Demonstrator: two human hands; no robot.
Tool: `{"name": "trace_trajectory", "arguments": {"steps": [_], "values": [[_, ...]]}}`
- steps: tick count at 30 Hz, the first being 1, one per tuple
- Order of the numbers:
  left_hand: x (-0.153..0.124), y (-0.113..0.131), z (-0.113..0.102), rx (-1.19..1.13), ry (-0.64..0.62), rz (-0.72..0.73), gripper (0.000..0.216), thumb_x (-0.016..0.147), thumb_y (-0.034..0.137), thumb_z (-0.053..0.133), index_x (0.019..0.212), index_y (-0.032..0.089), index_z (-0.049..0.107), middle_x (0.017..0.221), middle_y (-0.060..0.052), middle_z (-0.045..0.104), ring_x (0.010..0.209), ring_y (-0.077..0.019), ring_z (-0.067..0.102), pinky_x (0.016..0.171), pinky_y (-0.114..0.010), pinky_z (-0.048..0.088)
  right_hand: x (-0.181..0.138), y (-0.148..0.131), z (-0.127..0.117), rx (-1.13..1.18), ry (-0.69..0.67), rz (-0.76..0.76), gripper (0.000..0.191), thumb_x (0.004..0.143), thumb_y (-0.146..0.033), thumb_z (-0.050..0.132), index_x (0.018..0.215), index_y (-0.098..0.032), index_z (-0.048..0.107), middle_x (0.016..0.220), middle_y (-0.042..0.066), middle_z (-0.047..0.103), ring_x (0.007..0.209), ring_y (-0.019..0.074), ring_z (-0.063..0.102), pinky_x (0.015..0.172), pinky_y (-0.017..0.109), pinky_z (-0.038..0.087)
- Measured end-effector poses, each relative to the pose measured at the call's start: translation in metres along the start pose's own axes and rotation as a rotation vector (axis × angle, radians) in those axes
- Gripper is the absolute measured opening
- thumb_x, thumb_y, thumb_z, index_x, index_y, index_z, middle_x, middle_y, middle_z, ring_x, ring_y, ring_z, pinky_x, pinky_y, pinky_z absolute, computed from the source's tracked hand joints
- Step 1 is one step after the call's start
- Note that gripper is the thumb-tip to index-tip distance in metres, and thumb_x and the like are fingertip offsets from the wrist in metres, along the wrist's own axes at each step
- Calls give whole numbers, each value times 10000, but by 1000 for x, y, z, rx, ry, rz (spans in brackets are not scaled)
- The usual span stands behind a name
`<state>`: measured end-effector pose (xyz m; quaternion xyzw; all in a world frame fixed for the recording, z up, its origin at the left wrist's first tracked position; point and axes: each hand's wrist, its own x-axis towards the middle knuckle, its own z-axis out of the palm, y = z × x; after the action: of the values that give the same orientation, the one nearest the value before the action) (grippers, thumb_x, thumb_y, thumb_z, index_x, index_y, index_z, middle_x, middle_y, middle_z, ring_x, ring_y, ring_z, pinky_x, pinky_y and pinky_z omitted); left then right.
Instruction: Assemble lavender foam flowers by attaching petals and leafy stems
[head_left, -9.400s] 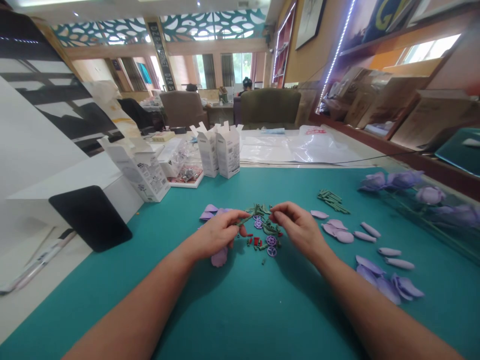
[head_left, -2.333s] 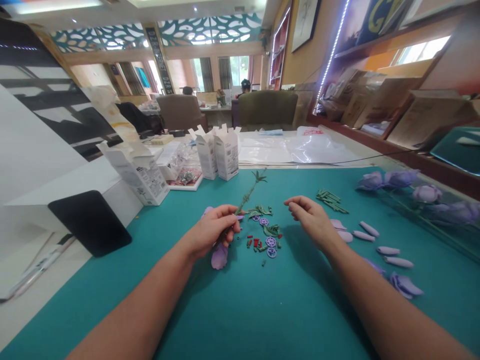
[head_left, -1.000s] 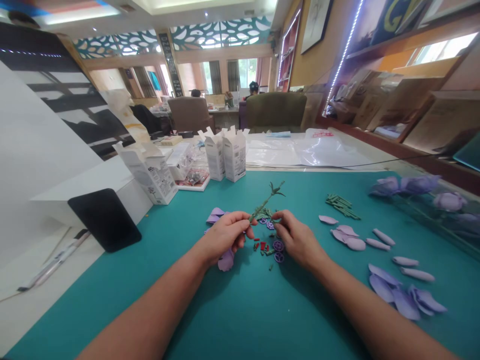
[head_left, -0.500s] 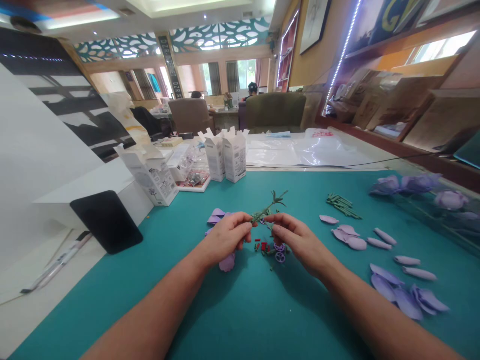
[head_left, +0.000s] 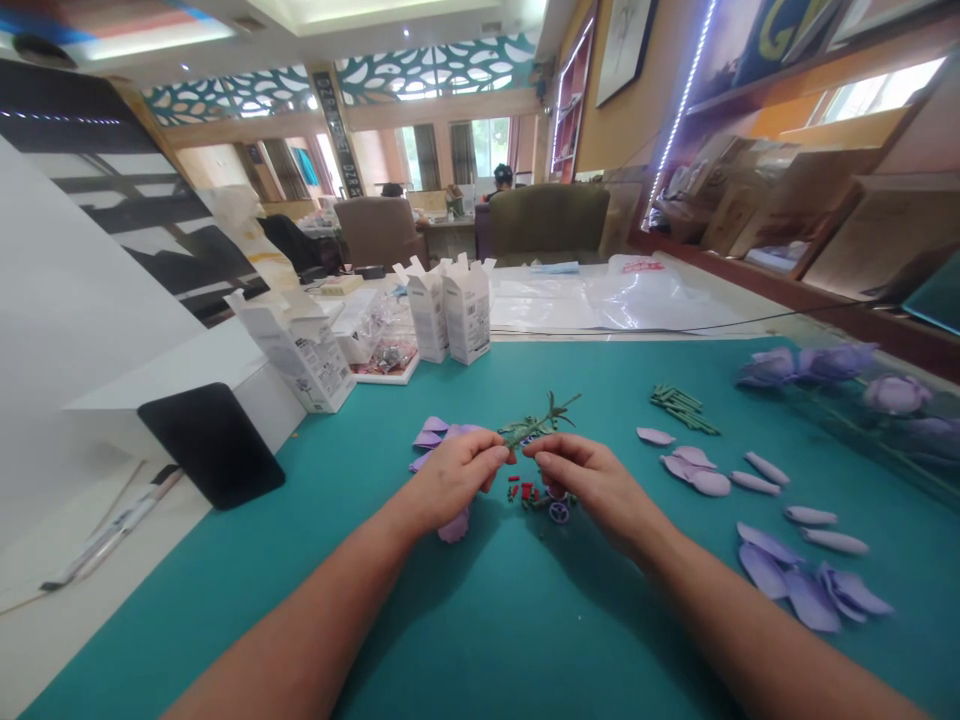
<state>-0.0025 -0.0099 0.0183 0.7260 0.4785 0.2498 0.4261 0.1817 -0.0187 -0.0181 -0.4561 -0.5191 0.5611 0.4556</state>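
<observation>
A green plastic flower stem point(head_left: 538, 424) with narrow leaves at its tip points up and to the right, its lower end pinched between the thumb and fingers of my left hand point(head_left: 459, 478). Close beside that end, my right hand point(head_left: 596, 482) has thumb and fingertips pressed together; whatever is in them is too small or hidden to make out. Below and between the hands lie small red pieces point(head_left: 527, 491), a purple spoked ring point(head_left: 559, 512) and little green parts. Purple petals point(head_left: 430, 438) show behind my left hand, and another petal point(head_left: 454, 527) lies partly under it.
On the green mat point(head_left: 480, 620), lilac petals point(head_left: 697, 472), darker purple petals point(head_left: 810, 590) and green sticks point(head_left: 682, 408) lie at right. Assembled purple flowers point(head_left: 896, 393) are farther right. White boxes point(head_left: 468, 315) and a black tablet-like object point(head_left: 212, 445) stand left.
My right hand has drawn its fingertips in and closed them more tightly; the small green piece seen at them before is now hidden. The stem has tipped slightly lower, still in my left hand.
</observation>
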Motion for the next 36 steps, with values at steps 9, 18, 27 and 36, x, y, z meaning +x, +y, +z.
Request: {"name": "trace_trajectory", "arguments": {"steps": [9, 18, 27, 36], "values": [[-2, 4, 9, 40, -42, 6, 238, 840, 351, 431, 715, 183, 544, 614, 22, 538, 588, -128, 482, 554, -236, 375, 1, 3, 6, 15, 63, -14, 271, 605, -416, 729, 627, -171, 619, 498, -48, 467, 472, 81, 388, 467, 237, 304], [-6, 7, 15, 130, 94, 61, 183, 835, 290, 453, 747, 195, 582, 645, 17, 568, 655, -146, 525, 579, -237, 375, -5, -1, 13, 108, 118, 25, 254, 634, -390, 713, 629, -178, 573, 515, -55, 458, 466, 74, 386, 466, 232, 301], [-4, 2, 19, 217, 195, 114, 192, 848, 281, 484, 942, 195, 628, 765, -4, 651, 708, -156, 570, 625, -250, 399, -5, 0, 13, 129, 130, 9, 269, 629, -399, 724, 657, -172, 582, 540, -54, 467, 482, 70, 378, 480, 230, 308], [-5, -1, 21, 267, 233, 157, 128, 848, 245, 497, 913, 205, 600, 897, -22, 685, 784, -170, 607, 696, -275, 436, -5, 1, 14, 99, 143, -20, 247, 637, -390, 712, 657, -177, 589, 564, -43, 477, 508, 82, 388, 499, 236, 318]]}}
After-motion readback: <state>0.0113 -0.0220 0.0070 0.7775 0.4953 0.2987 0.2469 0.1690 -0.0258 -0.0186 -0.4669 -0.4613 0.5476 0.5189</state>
